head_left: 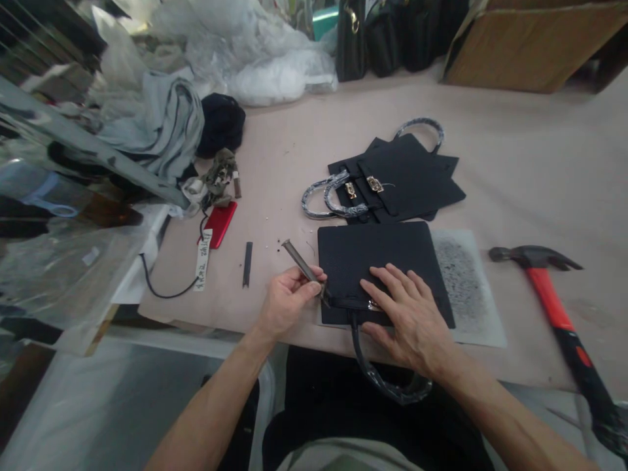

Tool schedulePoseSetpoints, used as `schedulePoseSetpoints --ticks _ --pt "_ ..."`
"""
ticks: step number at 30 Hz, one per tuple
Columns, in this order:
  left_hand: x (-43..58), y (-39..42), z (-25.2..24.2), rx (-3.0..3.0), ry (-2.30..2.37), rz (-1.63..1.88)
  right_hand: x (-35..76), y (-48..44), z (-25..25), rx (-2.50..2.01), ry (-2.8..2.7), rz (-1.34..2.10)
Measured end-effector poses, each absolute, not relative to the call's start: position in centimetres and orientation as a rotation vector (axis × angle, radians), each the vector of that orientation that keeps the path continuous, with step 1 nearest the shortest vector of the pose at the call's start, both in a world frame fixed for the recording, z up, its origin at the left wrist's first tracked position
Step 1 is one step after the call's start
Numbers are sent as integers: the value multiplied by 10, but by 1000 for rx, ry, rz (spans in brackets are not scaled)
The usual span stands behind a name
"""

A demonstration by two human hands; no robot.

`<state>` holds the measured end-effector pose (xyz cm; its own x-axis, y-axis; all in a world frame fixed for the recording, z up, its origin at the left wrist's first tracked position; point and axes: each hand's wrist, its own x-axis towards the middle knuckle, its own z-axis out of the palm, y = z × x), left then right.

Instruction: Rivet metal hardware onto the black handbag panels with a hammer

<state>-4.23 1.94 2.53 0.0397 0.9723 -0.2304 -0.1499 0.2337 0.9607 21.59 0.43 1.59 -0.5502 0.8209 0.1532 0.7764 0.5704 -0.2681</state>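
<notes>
My left hand (289, 297) pinches a slim metal punch (299, 260), held tilted with its lower end at the left end of a strap on a black bag panel (375, 258). Flat on that panel lies my right hand (409, 317), fingers spread, beside a small gold metal clasp (373, 305) that it partly covers. A plastic-wrapped handle (377, 376) loops from the panel over the table's front edge. Under the panel, a speckled pale board (466, 288) sticks out on the right.
A claw hammer (549, 294) with a red and black handle lies at right. Behind the panel are stacked black bag panels (417, 176) with wrapped handles. At left lie a dark metal strip (247, 265) and a red phone-like object (222, 224). A cardboard box (534, 49) stands at the back.
</notes>
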Motion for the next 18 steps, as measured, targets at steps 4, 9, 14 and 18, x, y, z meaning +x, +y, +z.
schedulePoseSetpoints --ticks 4,9,14,18 --pt "-37 15 22 1236 1232 1130 216 4 16 -1317 -2543 246" --pt "-38 12 18 1416 1212 1163 216 4 16 -1328 -2536 263" --pt "-36 6 16 1526 1166 1215 216 5 16 -1328 -2523 268" --pt "-34 2 15 1537 1140 1235 216 4 16 -1324 -2519 277"
